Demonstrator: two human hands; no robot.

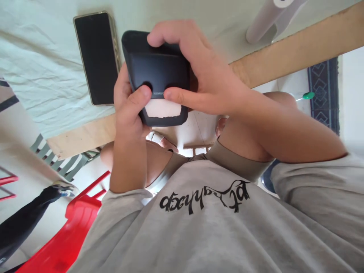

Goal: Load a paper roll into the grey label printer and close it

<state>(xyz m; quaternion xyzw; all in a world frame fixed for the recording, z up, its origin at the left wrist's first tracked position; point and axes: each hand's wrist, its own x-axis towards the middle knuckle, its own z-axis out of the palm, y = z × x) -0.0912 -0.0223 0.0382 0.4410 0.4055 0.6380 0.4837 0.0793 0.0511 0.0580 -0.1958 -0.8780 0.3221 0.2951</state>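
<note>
A black label printer [157, 72], with pale lettering on its front and a white strip of label paper [163, 109] at its near end, is held up between both hands over the table's near edge. My left hand [127, 100] wraps around its left side, with the thumb pressed on the front beside the lettering. From the right, my right hand [199, 64] grips it with the index finger bent over the far end and the thumb pointing left near the lettering. The remaining fingers of both hands are partly hidden by the printer.
A smartphone [95, 58] with a dark screen lies on the pale green cloth [48, 68], left of the printer. A white cylindrical object [264, 22] stands at the upper right. The wooden table edge [298, 43] runs across. A red plastic chair [62, 235] is at lower left.
</note>
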